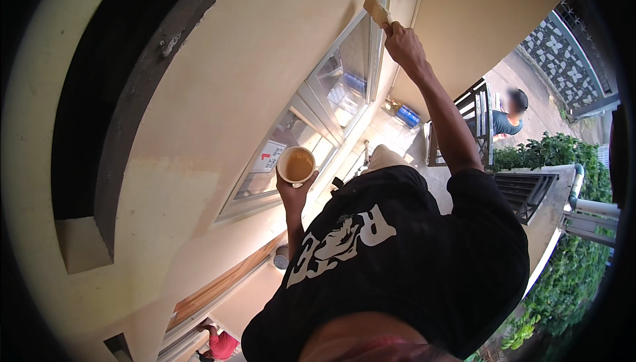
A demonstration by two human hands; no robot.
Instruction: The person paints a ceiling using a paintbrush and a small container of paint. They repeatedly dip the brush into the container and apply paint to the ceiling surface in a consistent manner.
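Note:
My right hand is raised at the upper middle, closed on a flat paintbrush whose beige-coated head is beside the upper edge of the white window frame. Whether the bristles touch anything, I cannot tell. My left hand grips a round pale cup with beige-brown liquid in it, held lower, in front of the window glass. The beige wall beside the window shows paler, patchy areas.
A person in a dark cap is beside a dark railing at right. Another person in red is at bottom left. Below lie a blue cylinder and a grey bucket. A dark recess edges the wall at left.

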